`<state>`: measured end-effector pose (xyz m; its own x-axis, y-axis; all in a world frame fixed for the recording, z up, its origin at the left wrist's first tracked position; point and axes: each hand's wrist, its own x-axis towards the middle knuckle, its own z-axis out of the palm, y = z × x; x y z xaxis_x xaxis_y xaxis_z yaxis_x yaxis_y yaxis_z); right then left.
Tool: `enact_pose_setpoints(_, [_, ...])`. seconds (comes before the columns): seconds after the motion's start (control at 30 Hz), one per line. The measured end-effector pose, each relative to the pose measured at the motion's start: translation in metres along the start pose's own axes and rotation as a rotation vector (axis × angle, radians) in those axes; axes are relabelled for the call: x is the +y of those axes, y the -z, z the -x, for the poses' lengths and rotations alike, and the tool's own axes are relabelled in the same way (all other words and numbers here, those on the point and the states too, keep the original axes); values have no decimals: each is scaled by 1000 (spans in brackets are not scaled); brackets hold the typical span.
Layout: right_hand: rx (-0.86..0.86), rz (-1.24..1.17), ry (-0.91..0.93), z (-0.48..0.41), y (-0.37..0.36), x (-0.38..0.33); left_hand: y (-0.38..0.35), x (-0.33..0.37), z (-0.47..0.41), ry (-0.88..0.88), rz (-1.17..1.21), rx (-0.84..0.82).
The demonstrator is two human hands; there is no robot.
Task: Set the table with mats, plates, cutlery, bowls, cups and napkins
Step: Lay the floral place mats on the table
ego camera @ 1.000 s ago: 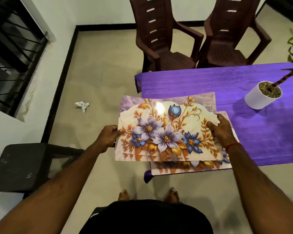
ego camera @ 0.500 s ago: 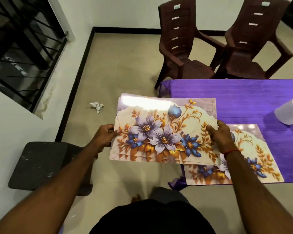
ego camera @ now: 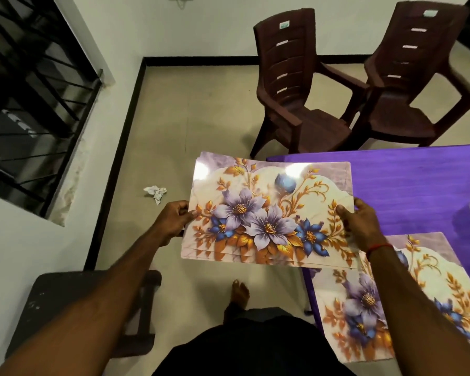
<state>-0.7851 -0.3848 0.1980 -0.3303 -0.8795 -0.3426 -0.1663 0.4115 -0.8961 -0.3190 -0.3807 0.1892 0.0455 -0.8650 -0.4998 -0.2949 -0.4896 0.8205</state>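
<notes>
Both the left hand [ego camera: 174, 221] and right hand [ego camera: 362, 226] are still gripping the mat stack [ego camera: 269, 213] (fingers curled round its side edges), carrying it leftward beyond the counter [ego camera: 404, 191] corner and laid mat [ego camera: 442, 278].

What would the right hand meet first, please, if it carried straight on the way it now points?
The right hand grips the stack of mats. Going straight on, it would cross the purple table's far corner and probably reach the left brown chair first, though depth is unclear.
</notes>
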Motion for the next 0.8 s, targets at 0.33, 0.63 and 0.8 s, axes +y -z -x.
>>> enact_pose_setpoints(0.33, [52,-63,-89,-79,-20,-17,13,68,-103,21,-54,-103])
enact_pose_setpoints(0.63, [121,-156,-162,-111,-42,-28,19,111,-196,98,-176,-174])
enact_pose_setpoints(0.8, [254,-158,-179,-127,-54,-28,19,148,-262,59,-260,-285])
